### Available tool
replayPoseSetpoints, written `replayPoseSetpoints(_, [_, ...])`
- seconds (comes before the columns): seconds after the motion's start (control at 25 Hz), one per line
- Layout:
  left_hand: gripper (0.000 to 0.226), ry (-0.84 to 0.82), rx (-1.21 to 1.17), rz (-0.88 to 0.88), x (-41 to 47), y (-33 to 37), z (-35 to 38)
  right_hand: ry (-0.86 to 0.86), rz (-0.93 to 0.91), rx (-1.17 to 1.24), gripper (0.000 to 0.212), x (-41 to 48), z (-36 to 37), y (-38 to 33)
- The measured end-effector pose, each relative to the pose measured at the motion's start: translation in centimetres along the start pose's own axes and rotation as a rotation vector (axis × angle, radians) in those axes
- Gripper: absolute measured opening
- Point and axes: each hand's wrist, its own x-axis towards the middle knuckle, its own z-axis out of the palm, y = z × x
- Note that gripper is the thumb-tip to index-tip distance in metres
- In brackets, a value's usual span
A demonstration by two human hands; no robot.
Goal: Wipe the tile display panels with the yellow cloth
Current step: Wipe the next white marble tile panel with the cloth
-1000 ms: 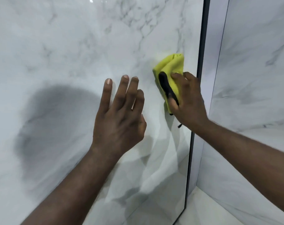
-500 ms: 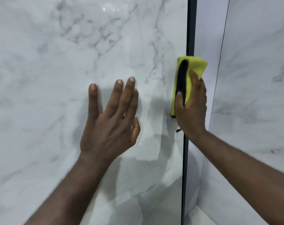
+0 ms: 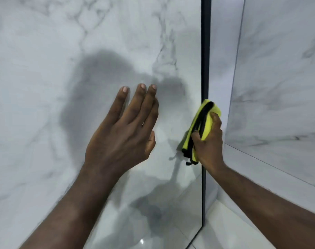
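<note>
Yellow cloth (image 3: 207, 125) slid lower — long axis near-upright, top rightward.

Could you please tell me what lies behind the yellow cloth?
The black edge strip runs behind the yellow cloth, which the right hand holds. The stretch it covers is hidden.

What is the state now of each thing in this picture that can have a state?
Left hand: fingers straight, holds nothing, seems to rest on the front panel.
Right hand: grips the yellow cloth.
Yellow cloth: folded, held at the black edge strip.
Front panel: upright, glossy, shadowed.
Right panel: upright, not being wiped.
</note>
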Motion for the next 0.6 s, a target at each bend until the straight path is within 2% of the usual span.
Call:
replayPoseSetpoints(0.12, [0.062, 0.045, -0.222, -0.062, 0.3, 0.2, 0.0, -0.078, -0.086, -0.086, 0.072, -1.9, -2.2, -1.1])
replayPoseSetpoints(0.2, [0.058, 0.119, -0.390, -0.104, 0.6, 0.7, -0.2, -0.002, 0.030, 0.028, 0.061, -3.3, -4.7, -2.5])
replayPoseSetpoints(0.28, [0.056, 0.189, -0.580, -0.115, 0.9, 1.7, -0.3, 0.111, 0.238, 0.303, 0.052, -5.4, -7.6, -3.8])
replayPoseSetpoints(0.32, [0.056, 0.229, -0.679, -0.111, 1.2, 2.5, -0.5, 0.153, 0.313, 0.412, 0.052, -6.7, -9.3, -4.4])
replayPoseSetpoints(0.4, [0.056, 0.299, -0.853, -0.081, 2.3, 4.8, -1.2, 0.209, 0.338, 0.462, 0.061, -9.6, -13.1, -5.4])
replayPoseSetpoints(0.48, [0.058, 0.359, -1.019, -0.030, 4.2, 7.6, -2.7, 0.285, 0.302, 0.371, 0.072, -13.1, -17.4, -7.3])
replayPoseSetpoints(0.6, [0.061, 0.467, -1.233, 0.120, 7.3, 12.0, -8.1, 0.434, 0.244, 0.047, 0.075, -19.3, -25.1, -10.4])
